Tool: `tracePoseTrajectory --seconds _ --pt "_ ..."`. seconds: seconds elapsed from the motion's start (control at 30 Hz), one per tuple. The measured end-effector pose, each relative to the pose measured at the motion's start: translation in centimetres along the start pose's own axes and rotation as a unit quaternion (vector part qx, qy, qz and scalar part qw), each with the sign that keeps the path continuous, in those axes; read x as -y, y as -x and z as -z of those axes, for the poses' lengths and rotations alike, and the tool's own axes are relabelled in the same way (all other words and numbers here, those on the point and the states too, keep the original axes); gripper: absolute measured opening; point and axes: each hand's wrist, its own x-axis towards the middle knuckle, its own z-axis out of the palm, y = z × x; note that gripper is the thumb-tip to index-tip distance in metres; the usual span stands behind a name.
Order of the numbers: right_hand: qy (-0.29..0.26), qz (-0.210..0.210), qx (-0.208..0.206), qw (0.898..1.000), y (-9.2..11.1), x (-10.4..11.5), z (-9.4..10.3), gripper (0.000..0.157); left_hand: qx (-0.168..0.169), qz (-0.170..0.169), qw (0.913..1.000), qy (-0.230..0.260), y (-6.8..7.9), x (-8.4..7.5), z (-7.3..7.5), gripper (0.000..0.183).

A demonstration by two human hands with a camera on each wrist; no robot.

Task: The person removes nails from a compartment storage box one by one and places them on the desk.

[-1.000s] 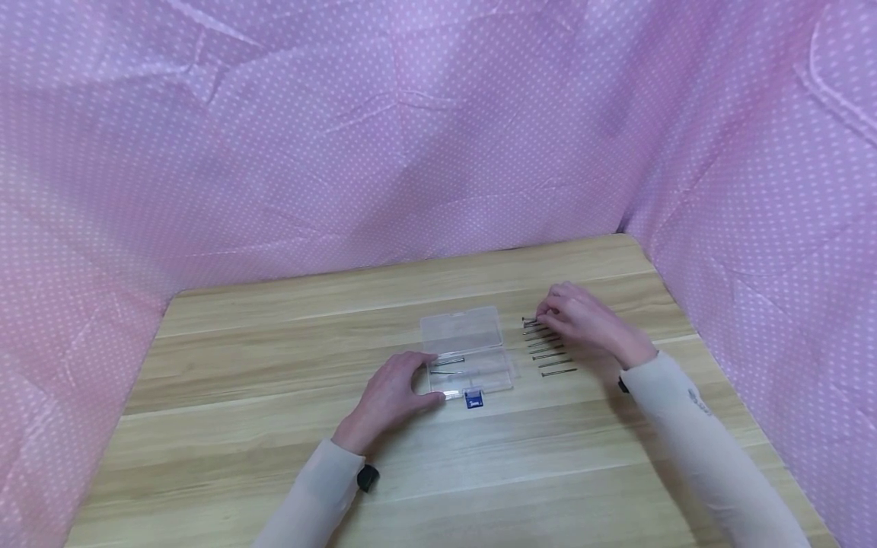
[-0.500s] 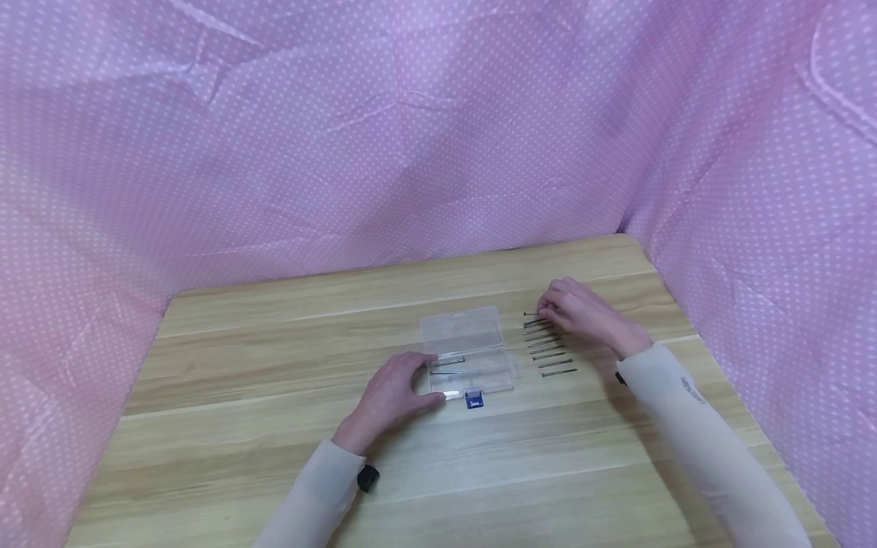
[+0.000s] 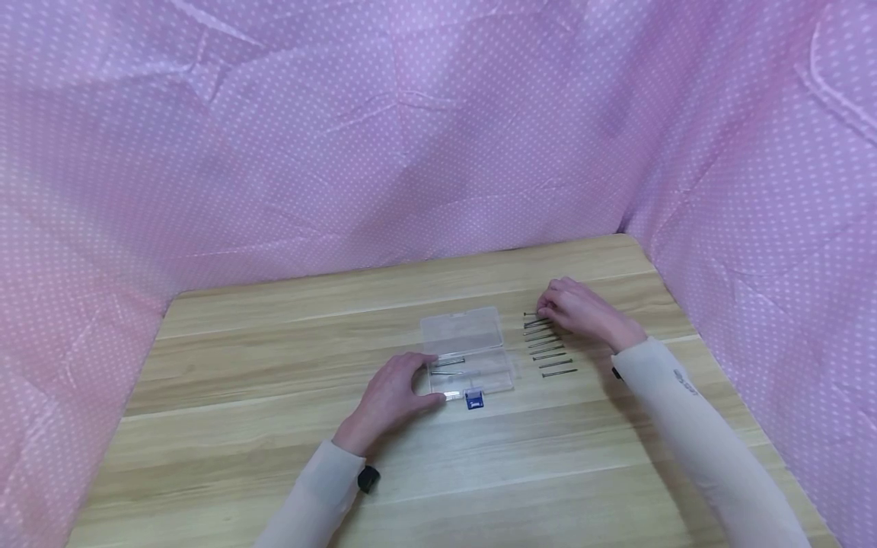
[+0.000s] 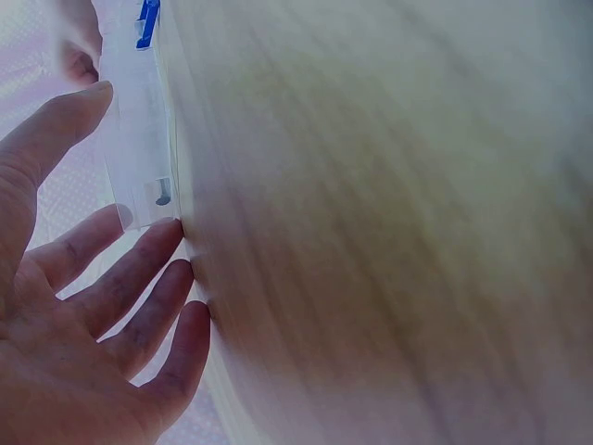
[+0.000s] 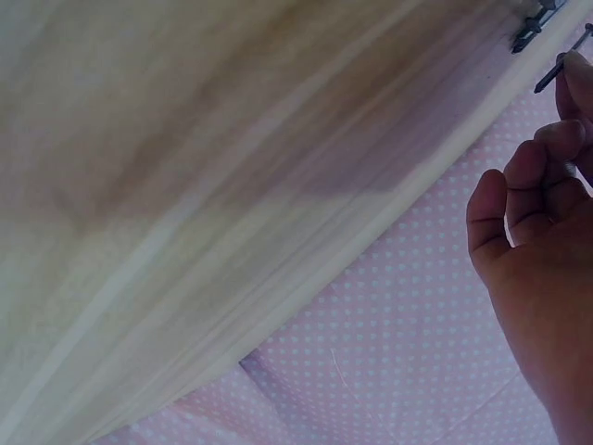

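My left hand [image 3: 388, 392] holds the left end of a clear plastic box [image 3: 493, 374], thumb at the near edge and index finger at the far side. The box's lid [image 3: 460, 331] lies folded back, away from me. Inside are a few nails [image 3: 448, 361]. In the right wrist view, a nail [image 5: 548, 80] sticks out between the thumb and index finger of my right hand [image 5: 547, 204], which pinches it just above the table. Below that hand in the head view, several nails [image 3: 548, 355] lie in a column to the right of the box.
A blue latch [image 3: 474, 399] hangs at the box's front edge. The wooden table [image 3: 240, 411] reaches back to a pink dotted cloth [image 3: 294, 152], which also hangs along both sides.
My right hand has moved slightly up and away from the column, with the farthest nail now apart from the others at its fingertips. The left hand and box have stayed put.
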Motion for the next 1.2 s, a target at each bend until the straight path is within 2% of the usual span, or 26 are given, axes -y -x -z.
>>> tracePoseTrajectory --seconds 0.7,0.9,1.2 --pt "0.01 0.005 0.014 1.0 -0.4 -0.54 -0.58 0.006 -0.002 -0.007 1.0 -0.004 -0.08 -0.05 -0.07 0.067" --pt "0.013 0.009 0.009 1.0 -0.44 -0.72 -0.81 0.007 0.003 0.005 1.0 0.001 -0.07 -0.13 -0.12 0.068" --pt "0.0 0.005 -0.003 1.0 -0.01 -0.19 -0.6 0.01 0.001 0.007 1.0 0.0 -0.07 -0.06 -0.16 0.069"
